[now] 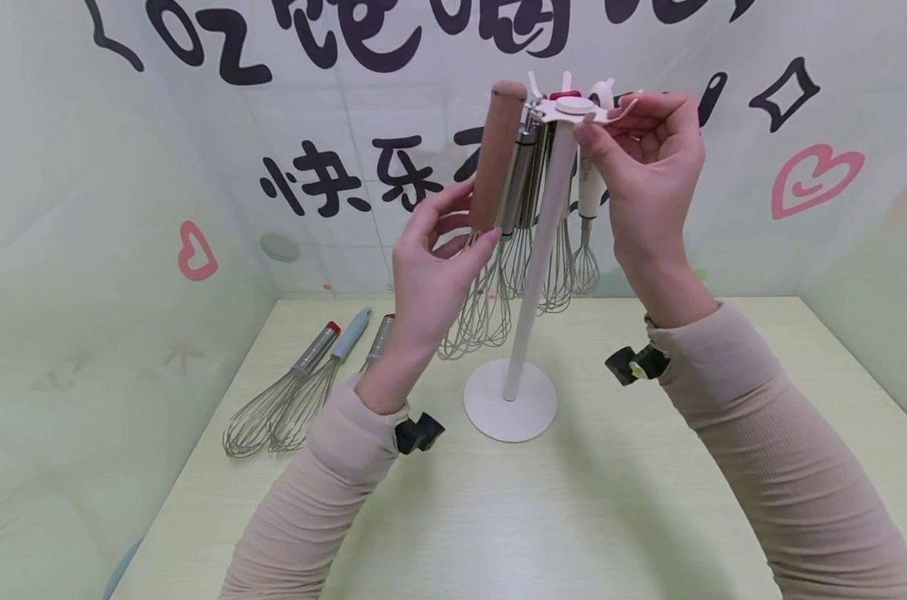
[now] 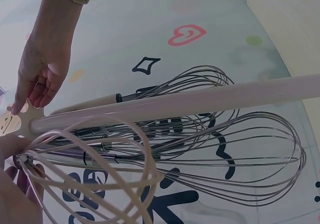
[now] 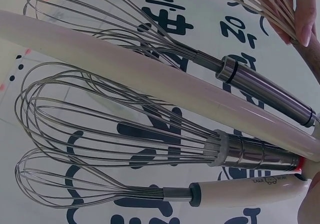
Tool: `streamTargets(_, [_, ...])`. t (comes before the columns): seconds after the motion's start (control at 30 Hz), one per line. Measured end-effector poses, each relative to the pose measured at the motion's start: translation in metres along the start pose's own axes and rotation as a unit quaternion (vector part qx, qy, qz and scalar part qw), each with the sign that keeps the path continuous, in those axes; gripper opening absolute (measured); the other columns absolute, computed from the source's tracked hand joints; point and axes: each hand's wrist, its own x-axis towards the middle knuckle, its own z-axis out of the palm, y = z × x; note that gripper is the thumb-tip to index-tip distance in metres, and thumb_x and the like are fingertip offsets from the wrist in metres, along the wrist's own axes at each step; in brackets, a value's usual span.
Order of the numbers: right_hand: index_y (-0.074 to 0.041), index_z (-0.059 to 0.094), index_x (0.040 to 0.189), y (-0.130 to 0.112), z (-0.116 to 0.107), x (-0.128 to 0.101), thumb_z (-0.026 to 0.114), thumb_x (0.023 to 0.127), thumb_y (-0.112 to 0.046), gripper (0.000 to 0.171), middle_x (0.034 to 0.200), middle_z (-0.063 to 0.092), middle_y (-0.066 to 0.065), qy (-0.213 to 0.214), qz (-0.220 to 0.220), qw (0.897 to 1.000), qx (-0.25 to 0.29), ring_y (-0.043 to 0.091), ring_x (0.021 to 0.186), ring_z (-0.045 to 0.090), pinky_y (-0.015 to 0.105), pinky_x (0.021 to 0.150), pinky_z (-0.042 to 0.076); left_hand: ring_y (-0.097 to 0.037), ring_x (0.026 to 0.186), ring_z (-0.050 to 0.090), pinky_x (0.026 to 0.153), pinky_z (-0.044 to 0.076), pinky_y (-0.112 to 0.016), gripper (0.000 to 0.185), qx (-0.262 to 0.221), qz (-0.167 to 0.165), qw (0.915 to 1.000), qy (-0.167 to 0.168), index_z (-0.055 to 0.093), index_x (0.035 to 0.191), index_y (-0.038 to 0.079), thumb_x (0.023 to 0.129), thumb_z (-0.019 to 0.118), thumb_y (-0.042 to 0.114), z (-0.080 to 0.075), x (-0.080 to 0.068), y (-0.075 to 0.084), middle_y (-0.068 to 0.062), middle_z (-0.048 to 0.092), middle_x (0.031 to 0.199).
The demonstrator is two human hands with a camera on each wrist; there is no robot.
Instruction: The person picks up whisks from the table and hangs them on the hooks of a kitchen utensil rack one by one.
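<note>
My left hand (image 1: 434,262) holds a whisk by the lower end of its wooden handle (image 1: 496,158), thumb on one side and fingers on the other. The handle points up beside the top of a white whisk stand (image 1: 541,267). In the left wrist view this whisk's pale wires (image 2: 105,179) fill the foreground. My right hand (image 1: 656,167) pinches the edge of the stand's hooked top plate (image 1: 573,108). Several whisks hang from the hooks, among them a steel-handled whisk (image 3: 270,91), a whisk with a red end (image 3: 260,151) and a white-handled whisk (image 3: 245,190).
On the table's left lie a red-ended steel whisk (image 1: 314,350), a blue-handled whisk (image 1: 351,333) and another metal-handled whisk (image 1: 381,337), partly behind my left arm. The stand's round white base (image 1: 487,408) rests on the table (image 1: 573,500). A printed wall covering (image 1: 333,250) rises behind.
</note>
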Motion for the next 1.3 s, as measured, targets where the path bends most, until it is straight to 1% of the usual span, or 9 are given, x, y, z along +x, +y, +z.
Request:
streamTargets(0.2, [-0.013,0.053,0.089,0.0002,0.0003,-0.0002,0.069,0.076,0.012,0.032,0.086,0.057,-0.002,0.000,-0.001,1.000,-0.003,0.011,0.080,0.054,0.018,0.074,0.048,-0.021,0.100,0.063,0.089,0.056,-0.027,0.047,0.000,0.001,1.0000,0.001,0.058,0.127,0.002,0.081,0.069,-0.003,0.0018,-0.0003,-0.0002,-0.015,0.060,0.119])
streamTargets(0.53, [-0.012,0.054,0.088,-0.0002,0.0012,-0.0005,0.069,0.076,0.013,0.032,0.086,0.057,-0.001,-0.001,0.004,1.000,0.009,0.011,0.079,0.055,0.018,0.074,0.049,-0.022,0.100,0.064,0.085,0.057,-0.026,0.045,0.015,0.015,0.9998,-0.002,0.058,0.125,0.000,0.082,0.069,-0.003,0.0042,-0.0023,-0.0018,-0.016,0.061,0.118])
streamTargets(0.83, [-0.011,0.054,0.088,-0.0009,0.0008,-0.0005,0.069,0.076,0.013,0.031,0.086,0.057,0.001,0.000,0.009,1.000,0.012,0.012,0.080,0.054,0.019,0.075,0.049,-0.028,0.100,0.066,0.086,0.057,-0.028,0.043,0.035,0.036,0.9986,-0.018,0.054,0.125,-0.004,0.084,0.066,-0.003,0.0081,-0.0038,-0.0030,-0.019,0.058,0.120])
streamTargets(1.03, [-0.010,0.053,0.090,-0.0013,0.0016,-0.0008,0.068,0.076,0.013,0.031,0.086,0.057,0.003,0.001,0.009,1.000,0.020,0.013,0.081,0.055,0.019,0.076,0.049,-0.028,0.098,0.067,0.085,0.058,-0.029,0.045,0.038,0.047,0.9981,-0.014,0.055,0.125,-0.003,0.082,0.069,-0.002,0.0086,-0.0046,-0.0027,-0.019,0.060,0.119])
streamTargets(1.2, [-0.009,0.054,0.092,-0.0006,0.0006,-0.0008,0.066,0.078,0.014,0.029,0.088,0.057,0.003,-0.002,0.007,1.000,0.019,0.014,0.084,0.055,0.019,0.079,0.050,-0.026,0.098,0.067,0.083,0.058,-0.028,0.051,0.065,0.056,0.9963,-0.008,0.056,0.129,0.001,0.081,0.073,0.001,0.0087,-0.0059,-0.0024,-0.017,0.061,0.120])
streamTargets(1.3, [-0.009,0.056,0.093,-0.0005,-0.0012,-0.0004,0.064,0.082,0.012,0.024,0.089,0.057,0.003,-0.001,0.007,1.000,0.012,0.014,0.085,0.056,0.019,0.079,0.050,-0.026,0.098,0.067,0.082,0.058,-0.028,0.053,0.078,0.062,0.9950,-0.007,0.056,0.131,0.003,0.080,0.073,0.002,0.0089,-0.0064,-0.0026,-0.017,0.060,0.120])
